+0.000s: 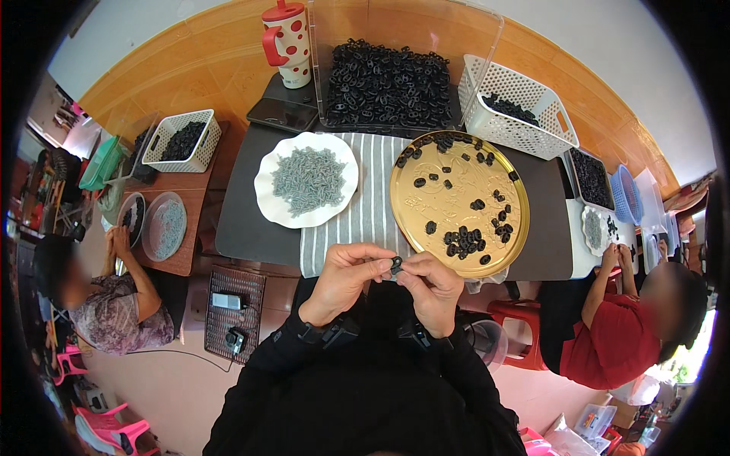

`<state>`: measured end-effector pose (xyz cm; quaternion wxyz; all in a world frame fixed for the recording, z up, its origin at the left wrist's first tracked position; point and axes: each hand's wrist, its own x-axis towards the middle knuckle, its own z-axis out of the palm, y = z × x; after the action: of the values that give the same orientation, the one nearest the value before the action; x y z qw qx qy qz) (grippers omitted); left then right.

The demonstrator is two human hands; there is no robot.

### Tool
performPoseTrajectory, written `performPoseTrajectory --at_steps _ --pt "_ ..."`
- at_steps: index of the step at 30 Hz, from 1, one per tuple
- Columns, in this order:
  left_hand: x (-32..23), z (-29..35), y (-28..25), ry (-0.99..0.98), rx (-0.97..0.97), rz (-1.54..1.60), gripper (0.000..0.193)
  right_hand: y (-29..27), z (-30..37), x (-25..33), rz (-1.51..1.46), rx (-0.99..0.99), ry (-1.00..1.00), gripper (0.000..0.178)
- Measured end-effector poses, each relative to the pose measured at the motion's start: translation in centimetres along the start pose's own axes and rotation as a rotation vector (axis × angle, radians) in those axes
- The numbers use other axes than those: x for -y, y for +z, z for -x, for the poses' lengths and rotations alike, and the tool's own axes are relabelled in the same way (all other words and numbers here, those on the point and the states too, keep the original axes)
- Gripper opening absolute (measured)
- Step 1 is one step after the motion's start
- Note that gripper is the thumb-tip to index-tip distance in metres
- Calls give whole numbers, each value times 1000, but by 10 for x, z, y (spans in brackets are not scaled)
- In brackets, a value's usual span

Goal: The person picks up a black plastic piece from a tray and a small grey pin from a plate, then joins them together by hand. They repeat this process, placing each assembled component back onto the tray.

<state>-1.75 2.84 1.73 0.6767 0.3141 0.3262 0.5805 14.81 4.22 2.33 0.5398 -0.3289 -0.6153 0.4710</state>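
Both hands raised together just below the near edge of the worktop (243, 228), meeting at the middle of the view. Left hand (346, 277) curled narrow, thumb and forefinger pinched on a small black plastic piece (396, 264); right hand (432, 287) closed the same way, fingertips touching that piece from the other side. Piece lying exactly between the two grips, at the left fingertips' right and the right fingertips' left, neither hand clearly nearer; too small to tell its long axis or whether one part or two. Straight ahead and a little to the right, a round gold tray (407, 220) on a striped cloth (365, 205), scattered with more black pieces, the thickest cluster (464, 242) at its near rim, just beyond the right hand and well nearer to it than to the left. Ahead to the left, a white scalloped plate (266, 201) heaped with small grey parts (308, 180). Farther back, a clear bin (487, 45) piled with black pieces, a white perforated basket (532, 129) tilted at the right, a dotted red and white mug (290, 42) and a dark phone (281, 114). Other people seated at side tables left and right, hands busy over their own trays
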Motion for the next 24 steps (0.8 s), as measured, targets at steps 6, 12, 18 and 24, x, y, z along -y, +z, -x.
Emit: performPoseTrajectory --at_steps 6,12,18,24 --pt "-1 1 0 24 40 -60 15 -2 4 -2 46 9 -18 12" --pt "0 7 3 100 85 -101 24 -1 2 0 55 10 -20 12" --pt "8 9 -2 164 100 -150 30 1 0 5 16 13 -36 12" --pt "15 14 0 204 76 -132 32 5 3 5 -78 -1 39 10"
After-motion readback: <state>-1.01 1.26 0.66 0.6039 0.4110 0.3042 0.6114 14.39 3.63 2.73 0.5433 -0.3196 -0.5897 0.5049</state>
